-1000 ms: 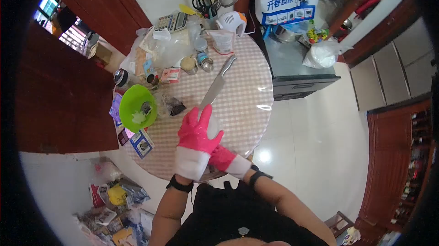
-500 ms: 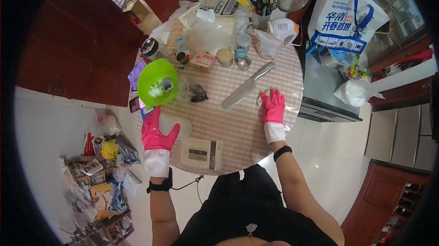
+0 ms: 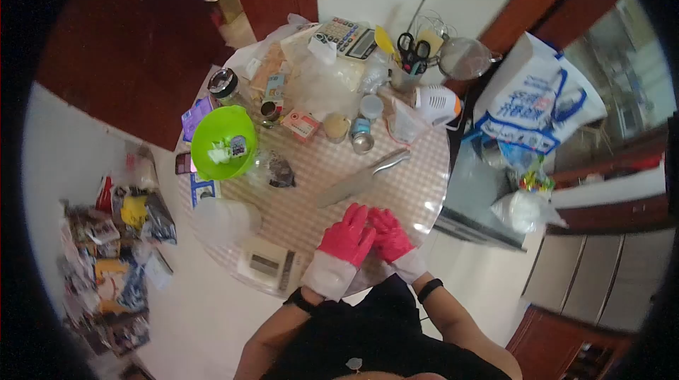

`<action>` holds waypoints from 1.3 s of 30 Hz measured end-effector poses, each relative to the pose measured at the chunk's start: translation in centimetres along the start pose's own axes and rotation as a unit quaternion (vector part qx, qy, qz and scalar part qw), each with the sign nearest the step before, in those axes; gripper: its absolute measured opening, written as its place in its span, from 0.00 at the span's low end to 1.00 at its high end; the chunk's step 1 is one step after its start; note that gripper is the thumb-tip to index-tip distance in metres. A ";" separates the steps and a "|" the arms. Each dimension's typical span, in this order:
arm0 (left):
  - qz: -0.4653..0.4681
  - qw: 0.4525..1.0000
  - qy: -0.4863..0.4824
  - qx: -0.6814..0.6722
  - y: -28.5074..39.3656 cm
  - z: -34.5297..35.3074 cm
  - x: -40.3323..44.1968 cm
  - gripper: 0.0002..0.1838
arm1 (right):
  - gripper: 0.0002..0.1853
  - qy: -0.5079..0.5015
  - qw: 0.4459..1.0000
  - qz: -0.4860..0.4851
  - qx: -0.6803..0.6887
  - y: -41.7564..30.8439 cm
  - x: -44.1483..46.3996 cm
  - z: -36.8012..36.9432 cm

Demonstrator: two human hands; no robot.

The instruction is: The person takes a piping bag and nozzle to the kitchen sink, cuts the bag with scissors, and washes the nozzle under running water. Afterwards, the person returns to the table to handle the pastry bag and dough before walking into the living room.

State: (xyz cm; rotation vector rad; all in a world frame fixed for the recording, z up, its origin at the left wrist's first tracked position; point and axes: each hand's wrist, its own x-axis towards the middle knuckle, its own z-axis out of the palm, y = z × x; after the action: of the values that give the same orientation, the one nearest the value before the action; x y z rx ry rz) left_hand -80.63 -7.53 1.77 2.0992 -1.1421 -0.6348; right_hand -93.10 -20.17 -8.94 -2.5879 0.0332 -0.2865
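Observation:
Both hands wear pink gloves with white cuffs and meet near the front edge of the round checked table (image 3: 297,200). My left hand (image 3: 346,235) touches my right hand (image 3: 389,235); whether anything small lies between them is hidden. Just beyond the fingers lies a large knife (image 3: 364,180), its handle pointing to the back right. Left of my hands sit a white scale (image 3: 265,265) and a translucent white container (image 3: 225,221). A green bowl (image 3: 223,132) with white pieces and a small packet inside stands farther left, beside a dark item in a clear bag (image 3: 279,170).
Jars (image 3: 363,136), a pink-white box (image 3: 302,125), plastic bags, a calculator (image 3: 345,37) and a white hand mixer (image 3: 436,104) crowd the table's back. A cup holds scissors (image 3: 413,51). To the right, a white shopping bag (image 3: 530,101) stands on a dark cabinet.
My hands, apart half a second ago, have come together at the front of the table. The left hand has left the white container. The camera view has shifted and tilted.

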 end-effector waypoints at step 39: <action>-0.280 0.910 0.295 0.080 7.8 8.5 -9.4 0.19 | 0.17 -0.117 0.964 -0.233 0.060 6.7 12.7 1.6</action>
State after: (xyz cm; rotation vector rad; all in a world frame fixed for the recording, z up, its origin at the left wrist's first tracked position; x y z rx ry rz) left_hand -95.31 -5.26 2.76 2.5262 -0.2519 -0.1094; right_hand -80.12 -26.10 -11.24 -2.4605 -0.6637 -0.1414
